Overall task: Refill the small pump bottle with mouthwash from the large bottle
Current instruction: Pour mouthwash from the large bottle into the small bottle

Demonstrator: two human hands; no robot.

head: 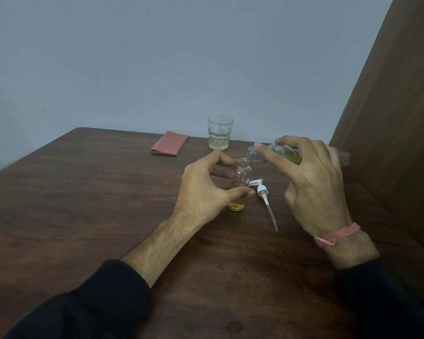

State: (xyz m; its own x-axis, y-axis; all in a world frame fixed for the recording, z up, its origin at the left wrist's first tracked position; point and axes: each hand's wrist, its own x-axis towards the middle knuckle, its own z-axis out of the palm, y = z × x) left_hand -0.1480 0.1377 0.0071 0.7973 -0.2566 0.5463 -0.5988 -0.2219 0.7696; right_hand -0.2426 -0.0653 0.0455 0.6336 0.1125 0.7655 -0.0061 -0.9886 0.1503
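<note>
The small clear bottle (241, 178) stands upright on the wooden table (83, 204), uncapped, with a little yellow liquid at its bottom. My left hand (206, 189) curls around it, thumb and fingers on its sides. My right hand (311, 182) grips the large clear bottle (255, 154), tipped almost level, its mouth right over the small bottle's neck. Yellow mouthwash shows inside the large bottle under my fingers. The white pump head (264, 194) with its long tube lies on the table just right of the small bottle.
A drinking glass (220, 133) with a little yellowish liquid stands near the table's far edge. A folded pink cloth (170, 143) lies to its left. A dark wooden panel (397, 118) rises along the right side. A pale wall stands behind.
</note>
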